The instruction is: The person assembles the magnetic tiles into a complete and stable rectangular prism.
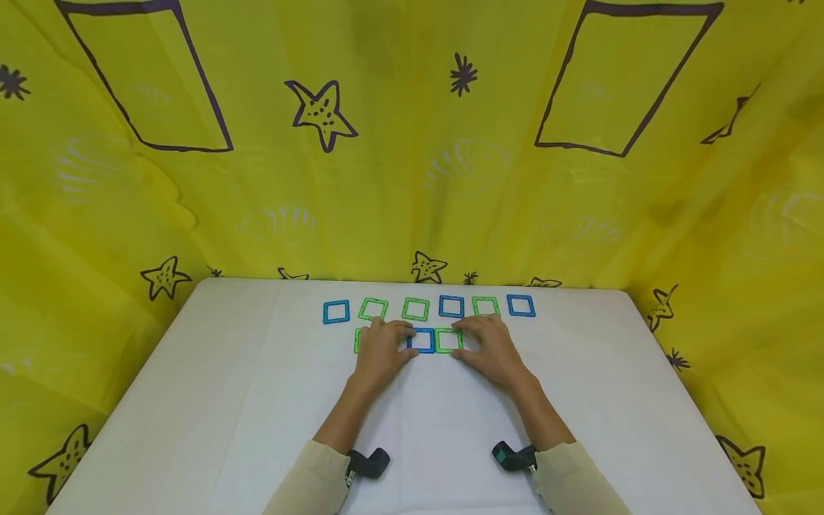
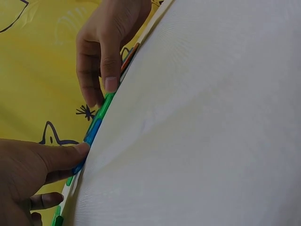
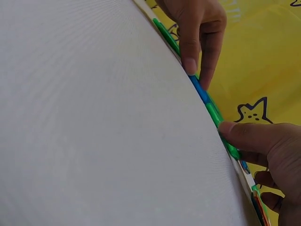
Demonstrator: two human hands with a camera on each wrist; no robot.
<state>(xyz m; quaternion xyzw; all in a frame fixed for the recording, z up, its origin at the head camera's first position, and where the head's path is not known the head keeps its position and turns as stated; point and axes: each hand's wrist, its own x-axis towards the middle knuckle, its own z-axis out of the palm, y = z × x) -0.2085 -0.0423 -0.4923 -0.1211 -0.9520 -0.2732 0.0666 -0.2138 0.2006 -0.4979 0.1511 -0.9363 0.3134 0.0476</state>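
A blue square building tile [image 1: 421,340], a hollow plastic frame, lies flat on the white table. My left hand [image 1: 383,349] grips it by its left side, thumb at the near corner and fingers at the far one. Edge to edge on its right is a green square building tile [image 1: 448,340]. The right hand [image 1: 492,349] pinches that one at its right-hand corners. In the left wrist view, the left thumb [image 2: 81,149] presses on the blue edge. From the right wrist, the right thumb [image 3: 228,128] shows on the green edge. Another green tile [image 1: 357,341] is mostly hidden behind the left hand.
Beyond the hands runs a spaced row of several blue and green square tiles, from a blue tile [image 1: 336,312] at left to another blue tile [image 1: 521,305] at right. The white table [image 1: 193,400] ends at a yellow patterned curtain [image 1: 386,193]. Each wrist wears a small black camera [image 1: 373,463].
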